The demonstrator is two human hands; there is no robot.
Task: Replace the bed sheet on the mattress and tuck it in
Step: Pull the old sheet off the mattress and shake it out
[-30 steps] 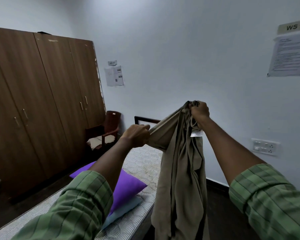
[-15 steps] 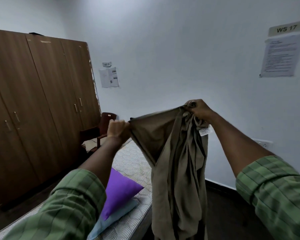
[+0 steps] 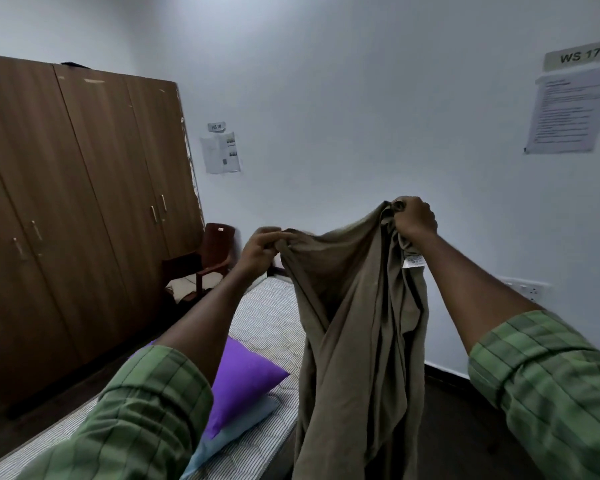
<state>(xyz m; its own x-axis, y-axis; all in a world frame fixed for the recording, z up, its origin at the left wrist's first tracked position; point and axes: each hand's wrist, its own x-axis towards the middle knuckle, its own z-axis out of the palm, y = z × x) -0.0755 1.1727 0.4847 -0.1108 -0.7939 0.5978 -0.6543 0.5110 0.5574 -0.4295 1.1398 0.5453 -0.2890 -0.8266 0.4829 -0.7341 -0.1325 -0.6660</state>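
Olive-brown cotton, a bunched bed sheet (image 3: 357,327), hangs in the air above the near corner of the bare grey-and-white striped quilted mattress (image 3: 267,317). Both hands hold it up by its top edge. The left hand (image 3: 260,251), closer to the mattress, pinches a gathered fold between curled fingers and thumb. The right hand (image 3: 414,218), higher and farther from the mattress, is clenched in a fist round another bunch of the same edge. Between the two hands the cloth sags in a shallow curve, and below them it falls in long loose folds past the mattress side, out of the bottom of the view. A small white care label (image 3: 413,261) sticks out of the sheet just under the right hand. Both forearms are bare, with green checked sleeves (image 3: 551,393) rolled up near the elbows.

On the mattress, on its nearer part, lies a purple square pillow (image 3: 243,379) resting on top of a pale blue pillow (image 3: 236,431). Beyond the far end of the mattress stands a dark brown plastic armchair (image 3: 212,254) with pale cloth on its seat. Left of the mattress, across a strip of dark floor, runs a brown wooden wardrobe (image 3: 84,202) with several doors. On the white wall right of the mattress are a white switch-and-socket plate (image 3: 530,289) and, higher up, a printed paper notice (image 3: 568,112) under a sign reading "WS 17".
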